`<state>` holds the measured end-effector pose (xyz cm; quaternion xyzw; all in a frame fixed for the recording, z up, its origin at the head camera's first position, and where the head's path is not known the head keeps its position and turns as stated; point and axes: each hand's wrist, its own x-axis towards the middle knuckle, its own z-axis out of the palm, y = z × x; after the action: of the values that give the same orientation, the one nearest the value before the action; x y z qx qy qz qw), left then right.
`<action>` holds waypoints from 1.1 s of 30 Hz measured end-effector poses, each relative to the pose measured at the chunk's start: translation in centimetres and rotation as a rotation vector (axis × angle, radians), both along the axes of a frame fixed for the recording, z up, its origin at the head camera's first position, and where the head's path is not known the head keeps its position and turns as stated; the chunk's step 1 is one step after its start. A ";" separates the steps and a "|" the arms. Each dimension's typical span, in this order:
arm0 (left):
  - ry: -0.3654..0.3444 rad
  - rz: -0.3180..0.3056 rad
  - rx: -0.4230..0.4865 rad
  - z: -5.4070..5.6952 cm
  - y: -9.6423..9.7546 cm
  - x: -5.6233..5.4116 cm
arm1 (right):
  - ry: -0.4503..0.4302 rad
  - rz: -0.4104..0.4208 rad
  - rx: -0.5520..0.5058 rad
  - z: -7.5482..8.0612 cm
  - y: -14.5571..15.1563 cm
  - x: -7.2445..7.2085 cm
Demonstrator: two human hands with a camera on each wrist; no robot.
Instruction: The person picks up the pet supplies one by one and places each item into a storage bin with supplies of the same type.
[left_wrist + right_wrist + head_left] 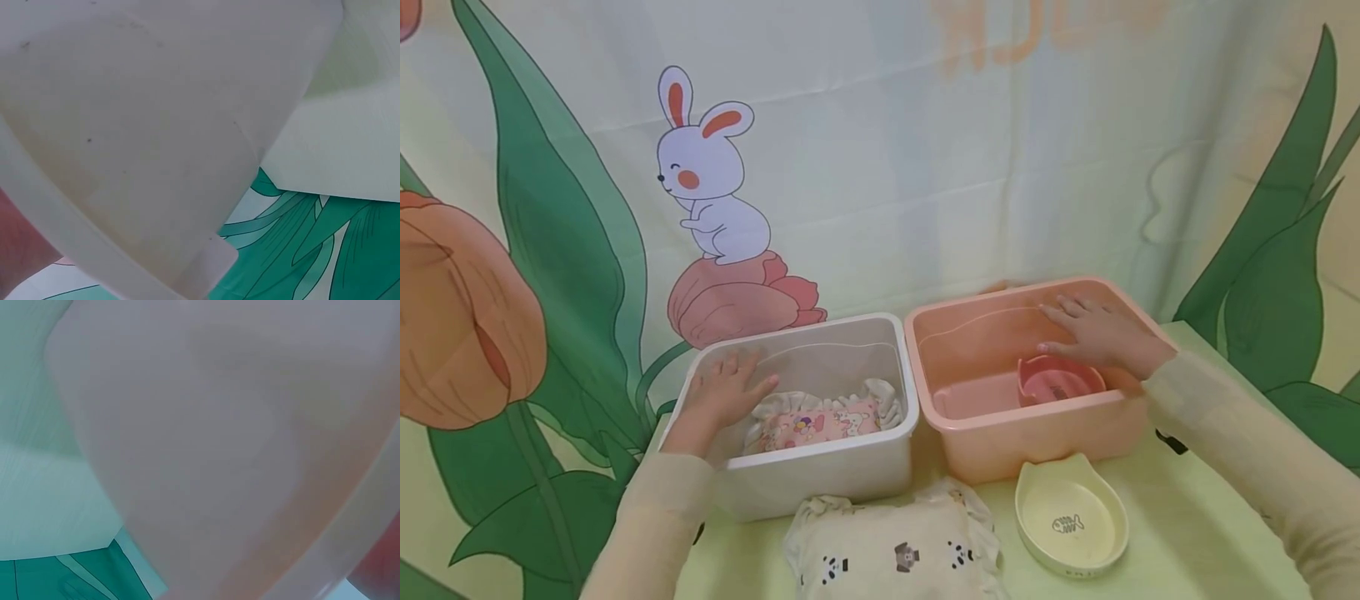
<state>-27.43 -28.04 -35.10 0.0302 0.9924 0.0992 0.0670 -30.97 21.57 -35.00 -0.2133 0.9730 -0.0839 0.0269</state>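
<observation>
My left hand [722,396] lies over the left side of a white plastic bin [820,477], fingers spread and fairly straight. Inside that bin is a small pink printed pillow [820,425] with white ruffles. Over the right side of the salmon-pink bin [1037,437], my right hand [1097,333] extends with straight, spread fingers. Beneath it, a red cat-eared bowl [1060,379] sits in the bin, partly hidden by the front rim. Neither hand holds anything. Close up, the left wrist view shows the white bin's outer wall [156,125]; the right wrist view shows the other bin's wall [219,456].
On the pale green table [1180,517], a cream ruffled pillow [891,546] with animal prints lies before the bins. A pale yellow cat-eared bowl [1071,517] with a fishbone print stands to its right. A printed curtain [880,167] hangs behind.
</observation>
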 end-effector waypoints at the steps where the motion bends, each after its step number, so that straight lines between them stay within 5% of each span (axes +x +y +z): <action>1: 0.003 -0.002 0.000 0.0 0.0 0.1 | -0.001 -0.004 -0.004 0.0 0.0 0.0; 33: 0.044 -0.057 0.006 -0.1 -0.2 1.8 | 0.055 0.034 0.003 -0.9 0.2 1.4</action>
<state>-25.62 -28.22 -35.17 0.0606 0.9920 0.0997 0.0479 -29.59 21.75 -35.89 -0.2321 0.9697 -0.0762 0.0021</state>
